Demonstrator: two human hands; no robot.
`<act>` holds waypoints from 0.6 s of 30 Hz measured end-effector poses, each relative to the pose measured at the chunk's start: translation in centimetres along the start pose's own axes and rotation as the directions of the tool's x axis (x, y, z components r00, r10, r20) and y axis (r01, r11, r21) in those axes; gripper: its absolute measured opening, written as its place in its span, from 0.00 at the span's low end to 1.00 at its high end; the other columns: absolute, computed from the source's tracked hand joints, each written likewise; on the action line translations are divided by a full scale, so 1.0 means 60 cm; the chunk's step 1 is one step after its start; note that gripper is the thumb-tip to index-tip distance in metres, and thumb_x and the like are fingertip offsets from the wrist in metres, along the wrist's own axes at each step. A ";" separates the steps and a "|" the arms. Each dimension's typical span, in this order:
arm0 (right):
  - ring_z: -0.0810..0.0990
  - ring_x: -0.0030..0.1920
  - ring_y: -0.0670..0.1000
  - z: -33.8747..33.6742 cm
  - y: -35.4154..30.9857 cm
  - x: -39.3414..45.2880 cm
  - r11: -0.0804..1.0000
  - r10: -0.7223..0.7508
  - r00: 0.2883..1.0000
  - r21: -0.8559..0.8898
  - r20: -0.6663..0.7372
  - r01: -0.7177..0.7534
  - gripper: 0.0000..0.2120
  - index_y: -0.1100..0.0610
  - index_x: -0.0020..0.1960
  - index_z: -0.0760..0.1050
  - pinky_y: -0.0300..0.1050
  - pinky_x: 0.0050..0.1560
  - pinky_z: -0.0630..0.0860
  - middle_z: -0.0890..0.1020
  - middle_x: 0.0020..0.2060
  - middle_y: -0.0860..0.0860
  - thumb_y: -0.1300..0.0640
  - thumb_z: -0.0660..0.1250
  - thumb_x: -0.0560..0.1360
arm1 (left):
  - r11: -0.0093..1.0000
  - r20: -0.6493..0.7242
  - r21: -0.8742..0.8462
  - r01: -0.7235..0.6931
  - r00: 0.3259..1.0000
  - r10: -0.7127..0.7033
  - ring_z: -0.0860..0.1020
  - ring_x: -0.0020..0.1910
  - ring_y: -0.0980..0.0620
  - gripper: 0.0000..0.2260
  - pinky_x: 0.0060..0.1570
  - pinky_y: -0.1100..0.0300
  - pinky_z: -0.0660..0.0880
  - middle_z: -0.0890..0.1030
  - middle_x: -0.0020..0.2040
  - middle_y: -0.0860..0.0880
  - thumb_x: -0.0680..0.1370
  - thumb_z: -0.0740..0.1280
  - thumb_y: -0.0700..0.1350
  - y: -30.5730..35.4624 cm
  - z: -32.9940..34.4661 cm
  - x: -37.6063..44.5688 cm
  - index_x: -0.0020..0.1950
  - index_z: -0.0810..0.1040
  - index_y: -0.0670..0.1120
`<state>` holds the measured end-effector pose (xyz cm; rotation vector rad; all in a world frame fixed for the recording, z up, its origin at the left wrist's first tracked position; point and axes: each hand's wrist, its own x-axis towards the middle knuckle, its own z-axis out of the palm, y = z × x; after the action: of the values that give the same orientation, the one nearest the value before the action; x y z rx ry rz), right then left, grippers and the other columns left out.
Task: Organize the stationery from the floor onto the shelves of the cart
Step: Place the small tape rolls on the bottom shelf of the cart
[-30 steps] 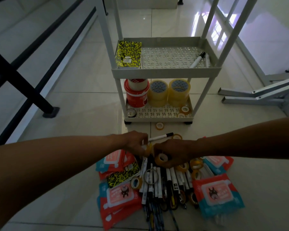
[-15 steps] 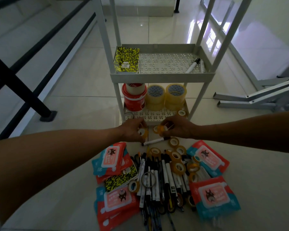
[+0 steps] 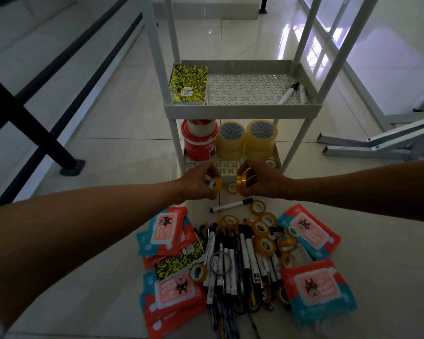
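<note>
My left hand (image 3: 199, 182) grips a small yellow tape roll (image 3: 215, 184) just in front of the cart's bottom shelf (image 3: 226, 166). My right hand (image 3: 263, 180) holds two small yellow tape rolls (image 3: 241, 184) edge-on beside it. Another small roll (image 3: 232, 188) lies on the floor between my hands. The grey cart's middle shelf (image 3: 240, 111) carries a yellow-black notebook (image 3: 188, 85) and a marker (image 3: 287, 92). Large red tape (image 3: 199, 140) and clear tape rolls (image 3: 247, 140) stand on the bottom shelf. A pile of markers and pens (image 3: 235, 263), small tape rolls (image 3: 264, 244) and wipe packs (image 3: 313, 287) covers the floor near me.
A black railing with a floor-mounted post (image 3: 69, 162) runs along the left. Grey metal frame legs (image 3: 377, 143) lie on the tiles to the right of the cart. A loose marker (image 3: 231, 205) lies between the pile and the cart.
Both hands lifted small tape rolls from the pile and moved forward to the front edge of the bottom shelf. The view has tilted and moved closer to the cart.
</note>
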<state>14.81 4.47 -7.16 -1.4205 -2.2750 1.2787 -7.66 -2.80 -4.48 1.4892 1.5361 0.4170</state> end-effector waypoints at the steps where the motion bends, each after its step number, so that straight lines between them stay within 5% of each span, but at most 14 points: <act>1: 0.82 0.43 0.47 0.000 0.002 -0.001 1.000 0.000 1.000 -0.003 0.011 0.000 0.22 0.54 0.57 0.73 0.46 0.48 0.81 0.82 0.45 0.48 0.60 0.79 0.68 | 1.000 0.002 -0.015 -0.005 1.000 0.005 0.79 0.55 0.45 0.25 0.49 0.53 0.82 0.74 0.59 0.50 0.71 0.74 0.33 0.000 -0.001 0.002 0.63 0.72 0.48; 6: 0.83 0.50 0.56 -0.015 0.008 0.002 0.992 0.094 0.992 -0.077 -0.083 -0.100 0.22 0.57 0.60 0.74 0.47 0.48 0.82 0.82 0.49 0.56 0.54 0.78 0.70 | 0.995 -0.061 0.099 0.026 0.998 -0.020 0.78 0.58 0.45 0.25 0.58 0.47 0.79 0.75 0.62 0.47 0.70 0.78 0.39 -0.011 0.007 0.014 0.63 0.73 0.48; 9: 0.83 0.45 0.52 -0.038 0.007 0.020 0.974 0.225 0.954 0.014 -0.197 -0.227 0.20 0.59 0.58 0.75 0.44 0.40 0.82 0.82 0.49 0.56 0.53 0.76 0.72 | 0.983 -0.102 0.176 0.044 0.994 -0.027 0.77 0.56 0.48 0.24 0.58 0.50 0.79 0.76 0.59 0.48 0.70 0.79 0.43 -0.021 0.011 0.020 0.63 0.74 0.48; 12: 0.85 0.43 0.52 -0.060 0.003 0.048 0.949 0.311 0.915 0.134 -0.256 -0.286 0.15 0.61 0.52 0.79 0.45 0.43 0.84 0.85 0.45 0.55 0.52 0.77 0.71 | 0.977 -0.121 0.209 0.037 0.993 -0.012 0.77 0.56 0.48 0.24 0.56 0.51 0.78 0.77 0.59 0.47 0.70 0.79 0.45 -0.024 0.011 0.030 0.63 0.75 0.47; 16: 0.83 0.30 0.44 -0.070 0.005 0.084 0.951 0.306 0.906 0.056 -0.293 -0.303 0.13 0.59 0.44 0.81 0.36 0.27 0.78 0.84 0.34 0.52 0.51 0.78 0.68 | 0.973 -0.200 0.229 -0.027 0.977 0.074 0.78 0.56 0.47 0.25 0.54 0.52 0.78 0.79 0.58 0.46 0.70 0.79 0.46 -0.020 0.015 0.052 0.63 0.76 0.45; 18: 0.82 0.31 0.43 -0.064 0.010 0.096 0.949 0.296 0.907 -0.018 -0.299 -0.315 0.12 0.56 0.42 0.80 0.39 0.32 0.81 0.83 0.34 0.50 0.49 0.78 0.67 | 0.975 -0.254 0.214 -0.066 0.960 0.121 0.78 0.56 0.47 0.24 0.53 0.51 0.79 0.79 0.58 0.45 0.70 0.78 0.46 -0.014 0.018 0.070 0.63 0.76 0.44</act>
<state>14.20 11.40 -6.82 -1.9086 -1.9700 0.9870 -6.63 0.48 -7.24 1.7255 1.7656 0.5471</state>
